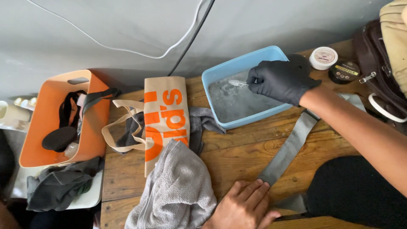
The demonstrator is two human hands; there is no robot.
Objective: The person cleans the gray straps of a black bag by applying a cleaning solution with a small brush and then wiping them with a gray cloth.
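My right hand [280, 80], in a black glove, is shut on a small clear plastic spoon-like tool [237, 83]. It holds the tool's tip over the grey watery contents of a light blue rectangular tub [237, 63] at the back of the wooden table. My bare left hand [243, 208] lies flat on the table near the front edge. Its fingertips touch the near end of a long grey strap [288, 148] that runs diagonally up toward the tub. A crumpled grey towel [178, 191] lies just left of this hand.
A beige and orange tote bag [163, 118] lies over a dark grey cloth left of the tub. An orange basket [91, 127] with black items stands far left, above a dark cloth [55, 186]. A white jar [323, 57], a dark tin [344, 71] and a brown bag [377, 63] are back right.
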